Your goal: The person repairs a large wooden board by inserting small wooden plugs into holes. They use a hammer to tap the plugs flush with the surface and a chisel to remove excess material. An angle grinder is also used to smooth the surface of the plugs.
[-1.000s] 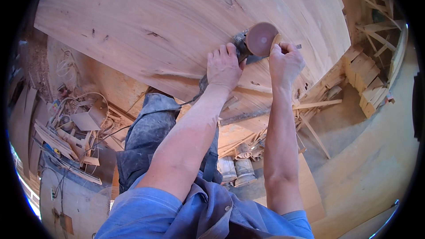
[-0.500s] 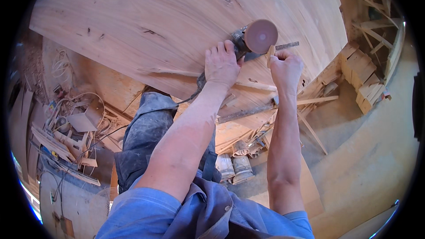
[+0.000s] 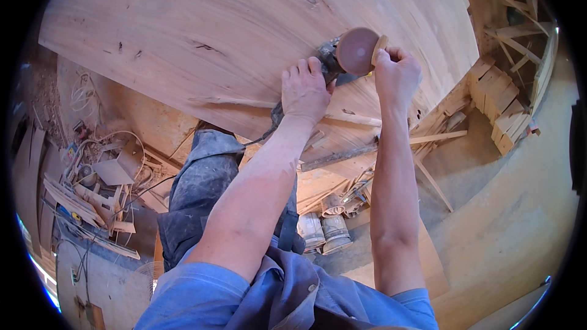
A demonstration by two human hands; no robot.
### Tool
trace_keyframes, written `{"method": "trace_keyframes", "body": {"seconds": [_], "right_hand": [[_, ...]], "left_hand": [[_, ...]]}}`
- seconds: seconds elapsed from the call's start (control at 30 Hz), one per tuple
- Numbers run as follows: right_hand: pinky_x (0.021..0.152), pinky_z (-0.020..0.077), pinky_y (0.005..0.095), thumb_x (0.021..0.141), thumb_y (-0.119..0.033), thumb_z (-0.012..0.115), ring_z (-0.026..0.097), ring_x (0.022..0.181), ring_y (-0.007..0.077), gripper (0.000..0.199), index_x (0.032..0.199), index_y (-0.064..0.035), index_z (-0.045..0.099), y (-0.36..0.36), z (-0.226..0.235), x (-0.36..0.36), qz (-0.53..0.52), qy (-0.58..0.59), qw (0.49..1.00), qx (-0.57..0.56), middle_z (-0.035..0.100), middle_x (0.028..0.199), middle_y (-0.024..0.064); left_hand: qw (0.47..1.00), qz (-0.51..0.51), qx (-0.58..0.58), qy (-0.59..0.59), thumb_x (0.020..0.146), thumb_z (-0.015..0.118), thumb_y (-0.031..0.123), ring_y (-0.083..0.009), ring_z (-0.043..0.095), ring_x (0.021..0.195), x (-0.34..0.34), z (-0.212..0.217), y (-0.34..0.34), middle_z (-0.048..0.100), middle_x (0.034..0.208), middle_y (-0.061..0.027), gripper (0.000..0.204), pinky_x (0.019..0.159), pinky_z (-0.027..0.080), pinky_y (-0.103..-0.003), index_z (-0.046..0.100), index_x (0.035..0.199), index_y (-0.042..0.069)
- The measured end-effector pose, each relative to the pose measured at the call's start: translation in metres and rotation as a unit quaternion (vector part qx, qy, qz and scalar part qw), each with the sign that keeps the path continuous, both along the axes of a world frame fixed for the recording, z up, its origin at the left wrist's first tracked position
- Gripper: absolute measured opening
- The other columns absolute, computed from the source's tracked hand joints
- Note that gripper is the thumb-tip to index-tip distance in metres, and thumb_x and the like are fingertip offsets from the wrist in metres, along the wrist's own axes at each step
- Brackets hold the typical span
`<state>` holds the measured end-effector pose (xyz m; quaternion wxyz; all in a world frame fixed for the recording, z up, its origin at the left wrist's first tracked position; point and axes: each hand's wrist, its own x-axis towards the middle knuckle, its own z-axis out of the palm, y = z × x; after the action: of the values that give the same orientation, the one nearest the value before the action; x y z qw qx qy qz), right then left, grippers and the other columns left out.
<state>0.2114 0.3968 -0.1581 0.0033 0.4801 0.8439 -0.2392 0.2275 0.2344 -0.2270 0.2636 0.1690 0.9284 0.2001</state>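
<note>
A large pale wooden slab point(image 3: 232, 36) fills the upper part of the view. On its near edge sits an angle grinder with a round brown sanding disc point(image 3: 356, 50). My left hand point(image 3: 304, 90) grips the grinder's body behind the disc. My right hand point(image 3: 396, 73) holds the grinder's wooden side handle point(image 3: 380, 49) just right of the disc. A dark cable point(image 3: 263, 137) runs from the tool down past my left forearm.
Wooden offcuts and stacked blocks point(image 3: 495, 110) lie at the right on a dusty floor. Loose laths point(image 3: 428, 140) lean under the slab. Two turned wooden pieces point(image 3: 324, 232) stand below. Scrap boards, cables and boxes point(image 3: 98, 189) pile up at the left.
The grinder and both hands have shifted a little to the right and farther along the slab's edge; the grip of both hands is unchanged.
</note>
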Motion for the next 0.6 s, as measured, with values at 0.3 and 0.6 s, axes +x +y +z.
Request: {"method": "trace_keyframes", "body": {"seconds": [0.3, 0.6], "right_hand": [[0.067, 0.054, 0.0397, 0.079, -0.012, 0.07, 0.07, 0.065, 0.0299, 0.013, 0.082, -0.0005, 0.077, -0.023, 0.001, 0.014, 0.026, -0.018, 0.999, -0.019, 0.073, 0.075, 0.017], [0.052, 0.0408, 0.0284, 0.089, -0.013, 0.073, 0.055, 0.057, 0.0159, 0.015, 0.092, 0.0, 0.067, -0.014, 0.009, 0.14, -0.293, 0.162, 0.782, -0.526, 0.062, 0.07, 0.006]], "left_hand": [[1.0, -0.003, 0.001, -0.003, 0.083, 0.08, 0.041, -0.0326, 0.062, 0.101, -0.002, 0.0, -0.005, 0.059, 0.109, -0.0136, 0.062, 0.088, 0.044, -0.046, 0.049, 0.123, 0.005], [0.999, -0.017, -0.04, -0.016, 0.086, 0.076, 0.047, -0.0325, 0.063, 0.105, 0.001, 0.001, 0.003, 0.063, 0.11, -0.0164, 0.061, 0.092, 0.045, -0.047, 0.051, 0.121, 0.004]]}}
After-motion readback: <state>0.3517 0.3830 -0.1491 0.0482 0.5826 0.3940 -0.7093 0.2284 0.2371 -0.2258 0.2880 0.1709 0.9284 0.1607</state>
